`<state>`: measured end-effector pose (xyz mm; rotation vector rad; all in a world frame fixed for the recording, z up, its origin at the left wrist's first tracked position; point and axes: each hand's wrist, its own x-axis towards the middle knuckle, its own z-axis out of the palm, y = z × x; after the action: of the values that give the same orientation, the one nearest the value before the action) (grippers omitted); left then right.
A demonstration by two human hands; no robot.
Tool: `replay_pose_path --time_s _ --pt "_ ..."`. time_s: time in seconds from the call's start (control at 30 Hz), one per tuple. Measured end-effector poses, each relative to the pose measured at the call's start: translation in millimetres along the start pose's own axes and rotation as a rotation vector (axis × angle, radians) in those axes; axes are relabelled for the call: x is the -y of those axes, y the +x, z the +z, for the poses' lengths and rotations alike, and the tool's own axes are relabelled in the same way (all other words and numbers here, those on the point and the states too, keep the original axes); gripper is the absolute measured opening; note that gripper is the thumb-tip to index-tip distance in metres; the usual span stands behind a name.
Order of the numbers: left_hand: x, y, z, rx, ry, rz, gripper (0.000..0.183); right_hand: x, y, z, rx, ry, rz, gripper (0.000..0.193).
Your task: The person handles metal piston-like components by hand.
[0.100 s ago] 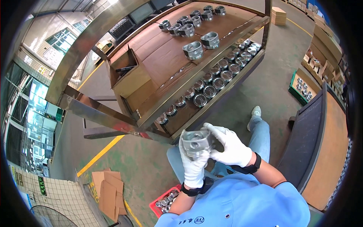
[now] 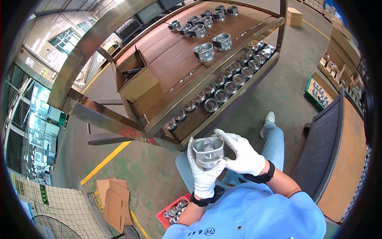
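A silver engine piston (image 2: 208, 150) is held up in front of my body, its open skirt side and pin bosses tilted toward me. White-gloved, my left hand (image 2: 203, 175) wraps it from the left and below, with the fingers up its left side. My right hand (image 2: 242, 152), gloved too, closes about its right side, fingertips at the top right edge and thumb low by the ring grooves. Beyond, two larger-looking pistons (image 2: 204, 52) stand near the front edge of the rack's cardboard-lined top shelf (image 2: 175, 63), with several more behind them.
Rows of pistons (image 2: 221, 95) fill the lower shelf. An open cardboard box (image 2: 139, 81) with a pen stands at the rack's left end. A red crate (image 2: 163, 218) of metal parts is beside my left arm. Flat cardboard (image 2: 115, 203) lies on the floor; a dark-sided bench (image 2: 322, 147) stands right.
The piston has turned slightly in my hands, showing more of its hollow inside. My right thumb has shifted a little to the right along its lower edge.
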<state>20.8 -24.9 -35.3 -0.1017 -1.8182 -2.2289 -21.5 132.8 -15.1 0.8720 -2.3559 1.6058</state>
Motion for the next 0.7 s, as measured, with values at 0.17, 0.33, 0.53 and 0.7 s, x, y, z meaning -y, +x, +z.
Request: replay_pose_path --time_s 0.17,0.33,0.53,0.7 --pt "-9 4 -6 0.085 -0.162 -0.097 0.116 7 2 -5 0.030 -0.041 -0.036 0.077" --pt "-14 2 -16 0.206 -0.753 -0.319 0.114 25 12 -7 -0.021 -0.080 -0.294 0.068" --pt "-8 0 -24 0.243 -0.828 -0.282 0.121 29 17 -8 0.015 -0.072 -0.295 0.070" --pt "-9 8 -16 0.208 -0.395 -0.011 0.116 16 9 -10 0.020 -0.151 -0.193 0.081"
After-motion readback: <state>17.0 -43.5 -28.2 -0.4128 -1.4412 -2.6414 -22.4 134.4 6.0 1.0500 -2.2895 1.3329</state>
